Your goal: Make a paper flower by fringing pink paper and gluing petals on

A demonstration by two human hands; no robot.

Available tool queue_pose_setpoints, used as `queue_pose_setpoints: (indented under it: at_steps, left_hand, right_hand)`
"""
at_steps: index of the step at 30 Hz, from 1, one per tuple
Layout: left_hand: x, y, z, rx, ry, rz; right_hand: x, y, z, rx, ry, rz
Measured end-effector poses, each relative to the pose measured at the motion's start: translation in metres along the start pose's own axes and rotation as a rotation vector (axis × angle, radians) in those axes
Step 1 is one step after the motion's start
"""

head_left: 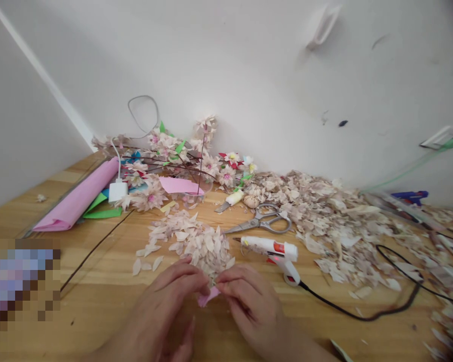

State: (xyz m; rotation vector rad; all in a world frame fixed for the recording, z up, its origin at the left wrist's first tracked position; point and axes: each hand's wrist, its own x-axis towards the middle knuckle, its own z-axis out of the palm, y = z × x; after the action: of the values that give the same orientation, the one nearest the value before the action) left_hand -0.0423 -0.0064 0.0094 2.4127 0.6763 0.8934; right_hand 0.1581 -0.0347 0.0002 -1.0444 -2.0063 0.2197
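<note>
A small pink strip of paper (209,296) is between the fingertips of my two hands, just above the wooden table. My left hand (173,289) curls over it from the left, its index fingertip against the strip and part of its thumb hidden. From the right, my right hand (251,296) pinches the strip's upper end, its fingers closed. Directly beyond my fingers lies a heap of pale dried petals (207,246). To the right of it is a white glue gun (270,248) on its side, with grey scissors (264,221) behind.
Artificial flower branches (169,146) lie along the wall. At left are a pink paper roll (79,196), green sheets (101,208) and a white charger (118,191). A large petal pile (324,211) covers the right side. A black cord (347,314) crosses the right; a utility knife (230,200) lies mid-table.
</note>
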Motion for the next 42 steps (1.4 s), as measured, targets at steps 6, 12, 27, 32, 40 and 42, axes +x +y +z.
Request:
queue_pose_setpoints:
  at_steps: [6, 12, 27, 32, 40, 42]
  left_hand:
    - [-0.001, 0.003, 0.002, -0.137, 0.073, -0.132]
    - [-0.001, -0.019, 0.005, -0.320, 0.379, -0.433]
    - [0.013, -0.017, 0.005, -0.802, 0.489, -0.624]
    - [0.012, -0.023, 0.007, -0.714, 0.507, -0.615]
    - [0.009, -0.029, 0.000, -0.447, 0.488, -0.605]
    - [0.009, -0.027, -0.001, -0.402, 0.458, -0.634]
  right_hand:
    - [0.002, 0.000, 0.000, -0.001, -0.007, 0.007]
    - [0.004, -0.004, 0.000, -0.014, -0.179, 0.036]
    - [0.002, -0.009, 0.005, -0.062, -0.395, 0.042]
    - [0.006, -0.013, -0.002, -0.053, -0.398, 0.072]
    - [0.016, -0.003, -0.042, -0.274, -0.003, 0.014]
    - [0.017, 0.003, -0.060, -0.328, 0.102, 0.065]
